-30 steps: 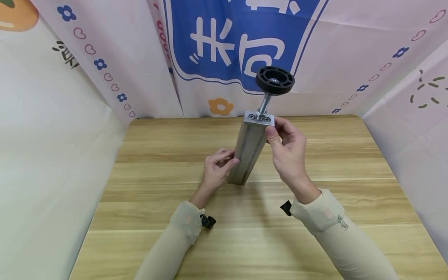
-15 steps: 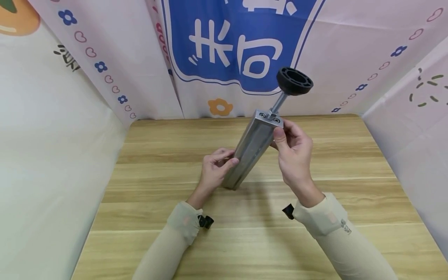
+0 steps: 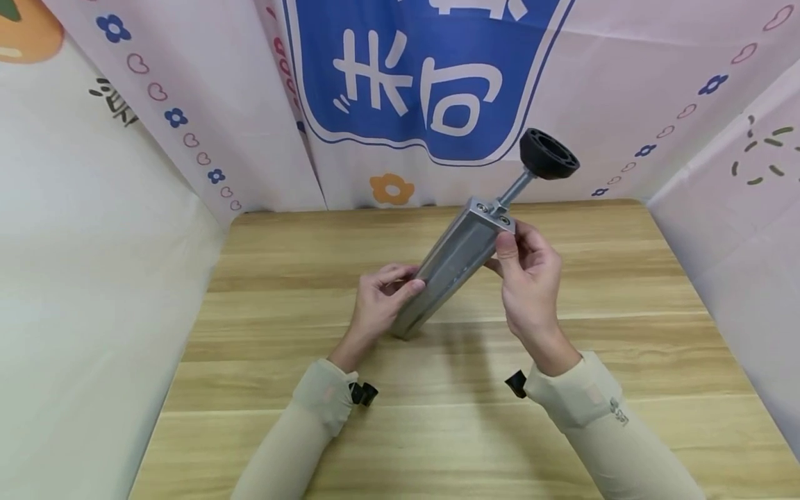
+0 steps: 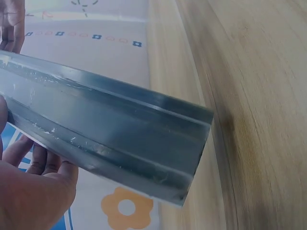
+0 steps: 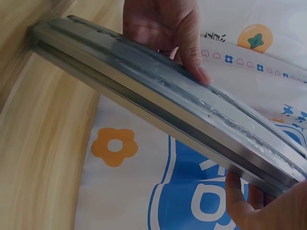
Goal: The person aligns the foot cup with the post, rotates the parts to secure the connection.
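A grey metal profile leg leans to the right in the head view, its lower end close over the table. From its upper end cap a threaded rod leads to a black round levelling foot. My left hand grips the lower half, thumb on the near face and fingers behind. Just below the cap, my right hand pinches the right edge with thumb and fingers. Scuffs and grooves run along the profile's faces in the left wrist view. The right wrist view shows both hands on opposite edges.
The wood-grain table spreads beneath both arms. A printed cloth hangs behind it, with more cloth at the left and right sides. Small black cameras sit at the sleeve cuffs.
The leg has tilted further to the right, its foot end moving right and its lower end shifting left. My right hand has moved right and slightly down with it; the left has shifted slightly left.
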Demonstrator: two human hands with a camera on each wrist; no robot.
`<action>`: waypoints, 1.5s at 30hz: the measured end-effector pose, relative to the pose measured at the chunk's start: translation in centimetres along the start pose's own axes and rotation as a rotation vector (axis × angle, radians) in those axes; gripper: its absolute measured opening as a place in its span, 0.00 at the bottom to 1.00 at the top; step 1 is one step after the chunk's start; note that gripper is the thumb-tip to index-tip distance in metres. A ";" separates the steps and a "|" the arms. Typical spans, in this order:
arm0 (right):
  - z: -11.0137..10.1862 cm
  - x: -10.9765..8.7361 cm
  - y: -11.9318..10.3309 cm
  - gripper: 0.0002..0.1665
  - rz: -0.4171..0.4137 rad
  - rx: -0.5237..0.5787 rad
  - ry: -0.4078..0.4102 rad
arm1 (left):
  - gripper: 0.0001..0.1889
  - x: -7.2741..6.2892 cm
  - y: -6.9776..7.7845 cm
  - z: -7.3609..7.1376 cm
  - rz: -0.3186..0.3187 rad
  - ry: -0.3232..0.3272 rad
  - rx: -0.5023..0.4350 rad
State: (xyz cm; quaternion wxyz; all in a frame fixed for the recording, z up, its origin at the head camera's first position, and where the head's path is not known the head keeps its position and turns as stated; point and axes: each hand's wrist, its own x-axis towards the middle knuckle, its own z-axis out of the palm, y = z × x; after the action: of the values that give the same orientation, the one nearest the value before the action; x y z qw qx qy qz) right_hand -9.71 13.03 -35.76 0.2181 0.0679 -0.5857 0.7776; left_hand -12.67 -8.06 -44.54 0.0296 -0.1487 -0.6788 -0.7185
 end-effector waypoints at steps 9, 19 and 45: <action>-0.4 -0.5 0.6 0.14 0.033 0.044 0.050 | 0.16 0.3 0.1 -0.5 -0.029 0.017 0.070; -1.0 -1.4 1.6 0.17 0.089 0.103 0.118 | 0.16 0.4 0.5 -0.8 -0.039 0.027 0.128; -3.6 -5.6 3.9 0.29 0.332 0.120 0.273 | 0.26 0.4 0.1 -1.3 -0.159 -0.014 0.293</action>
State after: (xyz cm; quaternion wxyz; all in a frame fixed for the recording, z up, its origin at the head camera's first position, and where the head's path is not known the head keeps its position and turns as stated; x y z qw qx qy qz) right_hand -5.80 14.10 -42.29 0.1601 -0.1225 -0.5066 0.8383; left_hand -13.27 -9.26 -44.39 -0.0107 -0.0932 -0.7860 -0.6111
